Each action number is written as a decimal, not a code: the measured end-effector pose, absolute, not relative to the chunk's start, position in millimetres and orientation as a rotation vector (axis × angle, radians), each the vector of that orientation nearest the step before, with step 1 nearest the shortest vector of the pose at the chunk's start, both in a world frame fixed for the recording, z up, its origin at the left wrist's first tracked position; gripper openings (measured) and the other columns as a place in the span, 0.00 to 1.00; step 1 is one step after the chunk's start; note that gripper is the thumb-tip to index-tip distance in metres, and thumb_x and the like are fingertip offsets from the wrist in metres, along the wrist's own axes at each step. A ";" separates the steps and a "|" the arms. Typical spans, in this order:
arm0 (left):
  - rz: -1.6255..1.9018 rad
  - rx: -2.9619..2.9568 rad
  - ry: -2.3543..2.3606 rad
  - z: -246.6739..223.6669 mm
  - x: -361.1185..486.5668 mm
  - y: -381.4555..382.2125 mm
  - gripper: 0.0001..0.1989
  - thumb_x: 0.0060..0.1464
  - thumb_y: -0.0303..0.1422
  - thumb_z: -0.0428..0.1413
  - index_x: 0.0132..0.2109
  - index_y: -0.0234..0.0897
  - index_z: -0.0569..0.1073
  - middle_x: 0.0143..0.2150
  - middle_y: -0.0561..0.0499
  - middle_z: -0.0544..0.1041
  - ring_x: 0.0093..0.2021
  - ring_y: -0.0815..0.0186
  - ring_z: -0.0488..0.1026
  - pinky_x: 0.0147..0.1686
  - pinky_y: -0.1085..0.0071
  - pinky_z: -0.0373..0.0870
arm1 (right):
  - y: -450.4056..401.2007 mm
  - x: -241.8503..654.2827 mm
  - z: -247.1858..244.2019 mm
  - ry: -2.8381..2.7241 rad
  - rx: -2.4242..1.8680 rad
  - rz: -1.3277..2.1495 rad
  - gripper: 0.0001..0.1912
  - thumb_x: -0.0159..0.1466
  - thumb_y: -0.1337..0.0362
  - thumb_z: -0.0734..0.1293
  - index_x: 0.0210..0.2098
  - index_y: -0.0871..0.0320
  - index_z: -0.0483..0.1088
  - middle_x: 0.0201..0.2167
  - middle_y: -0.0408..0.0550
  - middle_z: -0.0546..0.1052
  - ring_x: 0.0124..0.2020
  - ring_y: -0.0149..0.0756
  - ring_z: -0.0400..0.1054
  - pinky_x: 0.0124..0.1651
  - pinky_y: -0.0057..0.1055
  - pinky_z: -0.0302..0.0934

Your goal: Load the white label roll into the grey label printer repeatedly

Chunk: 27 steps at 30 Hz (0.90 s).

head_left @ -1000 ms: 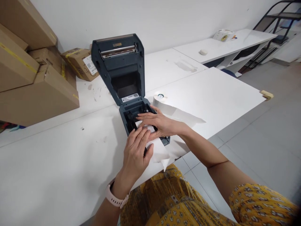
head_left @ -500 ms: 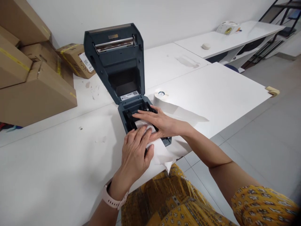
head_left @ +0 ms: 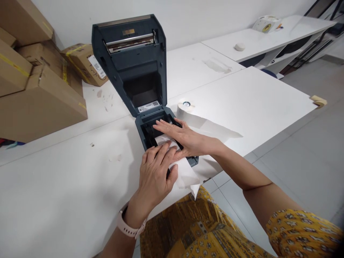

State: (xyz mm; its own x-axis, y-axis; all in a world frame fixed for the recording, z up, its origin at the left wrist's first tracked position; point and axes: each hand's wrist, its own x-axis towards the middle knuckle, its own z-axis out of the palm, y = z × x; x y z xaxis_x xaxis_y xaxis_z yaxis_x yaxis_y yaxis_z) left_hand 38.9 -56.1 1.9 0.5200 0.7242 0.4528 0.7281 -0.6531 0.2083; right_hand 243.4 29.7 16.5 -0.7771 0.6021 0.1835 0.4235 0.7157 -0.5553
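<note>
A dark blue-grey printer (head_left: 142,79) stands on the white table with its lid raised. White paper (head_left: 182,173) lies across its lower part and hangs out at the front, its end folded to a point. My left hand (head_left: 157,173) rests on the paper and the printer's front left, fingers spread. Over the right side of the printer lies my right hand (head_left: 185,139), its fingers stretched across the paper and the inside. The two hands touch over the paper. Just right of the printer sits a label roll (head_left: 186,107), with a loose strip trailing to the right.
Cardboard boxes (head_left: 51,104) are stacked at the left, and a smaller box (head_left: 86,64) stands behind the printer. The table (head_left: 53,193) has its front edge near my body. A round white object (head_left: 239,46) and a white carton (head_left: 267,24) are at the back right.
The view has shifted slightly, so the printer's lid appears higher. Both hands remain on the paper and printer in nearly the same pose.
</note>
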 end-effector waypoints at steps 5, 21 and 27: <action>-0.770 -2.750 -1.333 3.8 38.4 -56.3 0.20 0.68 0.35 0.50 0.61 0.34 0.73 0.64 0.41 0.76 0.58 0.50 0.67 0.57 0.54 0.62 | 29.8 243.4 16.0 -2.572 -0.800 0.699 0.53 0.68 0.44 0.68 0.78 0.49 0.33 0.79 0.59 0.46 0.80 0.49 0.37 0.77 0.60 0.31; -0.828 -2.783 -1.363 1.8 38.4 -52.8 0.21 0.67 0.36 0.52 0.62 0.36 0.73 0.64 0.42 0.76 0.59 0.50 0.68 0.56 0.53 0.62 | 33.7 242.6 13.9 -2.555 -0.761 0.728 0.49 0.68 0.41 0.67 0.78 0.51 0.42 0.78 0.60 0.49 0.80 0.48 0.40 0.77 0.59 0.28; -1.108 -2.644 -1.269 -0.4 42.0 -71.6 0.20 0.63 0.31 0.55 0.61 0.35 0.73 0.65 0.36 0.74 0.64 0.49 0.67 0.61 0.50 0.66 | 31.5 261.8 34.9 -2.373 -0.585 0.994 0.43 0.62 0.40 0.72 0.70 0.52 0.64 0.71 0.55 0.68 0.75 0.50 0.57 0.77 0.53 0.45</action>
State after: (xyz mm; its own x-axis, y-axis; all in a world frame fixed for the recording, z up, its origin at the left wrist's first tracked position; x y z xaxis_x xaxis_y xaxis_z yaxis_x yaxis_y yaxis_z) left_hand 42.0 -71.6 -0.4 0.4227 0.6802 0.5988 0.6851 -0.6724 0.2801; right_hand 261.8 31.5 34.9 -0.7838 0.5558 0.2771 0.1923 0.6414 -0.7427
